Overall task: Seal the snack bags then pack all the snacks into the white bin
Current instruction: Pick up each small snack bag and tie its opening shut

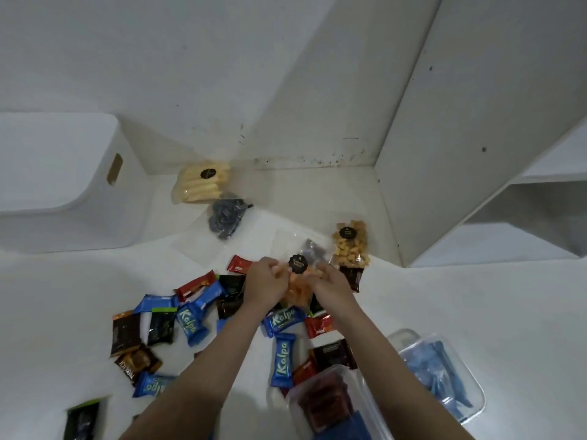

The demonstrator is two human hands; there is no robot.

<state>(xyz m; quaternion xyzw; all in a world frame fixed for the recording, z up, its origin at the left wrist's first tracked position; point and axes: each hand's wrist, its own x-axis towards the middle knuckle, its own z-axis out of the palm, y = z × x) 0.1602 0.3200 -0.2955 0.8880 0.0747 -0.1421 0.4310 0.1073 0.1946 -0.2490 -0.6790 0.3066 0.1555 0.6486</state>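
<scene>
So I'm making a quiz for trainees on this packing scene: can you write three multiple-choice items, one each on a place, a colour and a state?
1. Where is the white bin?
A. far left
B. far right
C. between the arms

2. What colour are the Kalpa wrappers?
A. green
B. blue
C. yellow

3. What are the hands doing?
A. resting flat on the table
B. reaching into the bin
C. both holding the orange snack bag

Answers:
1 A, it stands at the left edge, beyond the yellow stick snack bag.
2 B, the Kalpa packs are blue with pale lettering.
3 C, the left hand and the right hand grip that bag from either side.
</scene>
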